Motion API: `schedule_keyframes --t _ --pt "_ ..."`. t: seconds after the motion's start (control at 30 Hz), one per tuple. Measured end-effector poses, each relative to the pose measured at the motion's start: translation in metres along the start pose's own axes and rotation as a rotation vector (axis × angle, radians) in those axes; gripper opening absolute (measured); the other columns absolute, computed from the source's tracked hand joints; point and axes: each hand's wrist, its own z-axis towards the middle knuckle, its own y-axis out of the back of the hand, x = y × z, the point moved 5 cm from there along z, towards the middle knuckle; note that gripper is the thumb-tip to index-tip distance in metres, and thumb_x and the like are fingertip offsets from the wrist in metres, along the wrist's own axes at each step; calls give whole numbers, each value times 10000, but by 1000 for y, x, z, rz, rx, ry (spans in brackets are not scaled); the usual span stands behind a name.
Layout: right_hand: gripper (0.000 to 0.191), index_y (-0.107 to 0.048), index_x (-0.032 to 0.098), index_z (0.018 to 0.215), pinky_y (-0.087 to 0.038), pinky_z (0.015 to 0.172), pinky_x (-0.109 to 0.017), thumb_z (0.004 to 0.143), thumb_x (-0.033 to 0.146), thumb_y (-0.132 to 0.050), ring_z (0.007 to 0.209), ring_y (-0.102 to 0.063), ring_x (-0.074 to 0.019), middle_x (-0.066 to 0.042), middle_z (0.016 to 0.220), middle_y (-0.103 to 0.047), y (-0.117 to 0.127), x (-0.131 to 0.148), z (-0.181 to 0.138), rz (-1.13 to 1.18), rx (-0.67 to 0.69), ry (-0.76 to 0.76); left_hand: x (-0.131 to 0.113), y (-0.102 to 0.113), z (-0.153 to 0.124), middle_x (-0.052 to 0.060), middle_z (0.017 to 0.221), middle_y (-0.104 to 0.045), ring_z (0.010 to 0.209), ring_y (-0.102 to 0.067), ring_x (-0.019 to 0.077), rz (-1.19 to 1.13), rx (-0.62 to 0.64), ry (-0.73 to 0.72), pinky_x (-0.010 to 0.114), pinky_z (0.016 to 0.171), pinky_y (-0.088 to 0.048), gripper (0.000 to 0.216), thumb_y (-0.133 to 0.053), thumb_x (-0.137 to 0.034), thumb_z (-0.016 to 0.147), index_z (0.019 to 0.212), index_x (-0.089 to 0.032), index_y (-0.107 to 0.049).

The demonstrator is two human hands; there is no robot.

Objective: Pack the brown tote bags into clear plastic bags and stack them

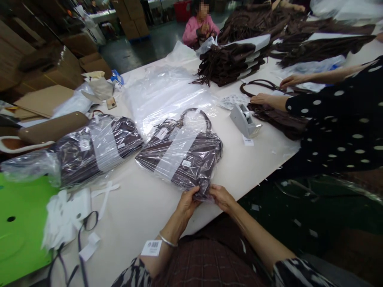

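Note:
A dark brown handbag [191, 153] lies on the white table in a clear plastic bag, its looped handle pointing away from me. A pale paper band crosses it, and a tag and a small label show through the plastic. My left hand [188, 202] grips the near end of the plastic-wrapped handbag, thumb on top. On the other side of that end, my right hand [222, 197] pinches the plastic edge. A barcode sticker [151, 248] is stuck on my left forearm beside a bangle.
Another wrapped handbag [101, 147] lies to the left, near a green board [20, 231] and white strips [67, 217]. Clear plastic bags [167, 91] are spread behind. A tape dispenser [245, 121] stands at right, near a co-worker's hands [269, 99]. Brown bags [230, 59] are stacked at the back.

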Motion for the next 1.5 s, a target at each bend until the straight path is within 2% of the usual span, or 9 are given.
schedule_keyframes --t 0.2,0.43,0.53,0.83,1.0,1.23,1.3,1.37,1.5 --pt "396 -693 163 919 -540 799 -357 731 502 -771 767 -674 -177 -63 849 -724 -11 15 -29 106 191 -69 -5 5 9 65 742 -743 648 -650 168 -16 2 -131 284 628 -528 386 -894 -216 477 791 -86 -711" --pt "342 -643 154 628 -344 504 -240 546 425 -834 500 -480 -98 37 515 -586 -6 22 -11 -263 -154 64 8 5 -2 69 843 -750 711 -662 168 29 29 -61 284 639 -539 471 -911 -352 547 909 -123 -713" --pt "330 -675 143 647 -359 537 -249 542 429 -801 531 -495 -110 21 549 -618 -8 26 -11 -259 -135 103 15 5 -9 58 876 -744 721 -651 147 82 72 4 260 632 -533 474 -914 -345 561 940 -142 -713" --pt "357 -720 143 732 -392 585 -257 613 477 -759 591 -532 -130 12 623 -657 -6 20 -11 -347 -73 91 11 0 -4 77 856 -750 767 -670 190 134 40 -106 287 656 -548 408 -884 -268 527 876 -120 -733" --pt "274 -691 150 639 -384 562 -255 600 414 -749 579 -530 -135 20 558 -618 -2 18 3 -397 -123 85 14 1 -7 110 1062 -743 932 -682 221 188 108 -77 317 768 -561 458 -860 -356 628 1013 -146 -729" --pt "233 -705 158 649 -371 550 -250 607 387 -718 564 -521 -125 19 563 -617 -8 17 7 -483 -63 63 14 11 3 110 952 -758 859 -695 251 217 -26 -121 351 728 -567 487 -876 -347 555 968 -133 -731" --pt "264 -703 164 658 -385 554 -256 621 424 -716 570 -543 -137 5 575 -629 2 39 7 -533 -8 59 13 12 4 97 906 -759 816 -695 248 212 -80 -145 339 686 -559 489 -871 -355 538 953 -136 -733" --pt "323 -719 165 735 -428 589 -276 640 473 -700 621 -594 -170 -25 638 -669 29 86 7 -547 -62 146 11 14 3 78 876 -759 782 -693 238 192 -111 -151 333 675 -552 508 -877 -345 511 955 -146 -732" --pt "420 -720 156 896 -476 756 -328 729 526 -617 798 -633 -218 -83 831 -722 128 233 0 -623 -598 593 9 18 2 62 862 -762 773 -693 235 144 -112 -120 339 712 -551 541 -898 -333 468 950 -156 -729"
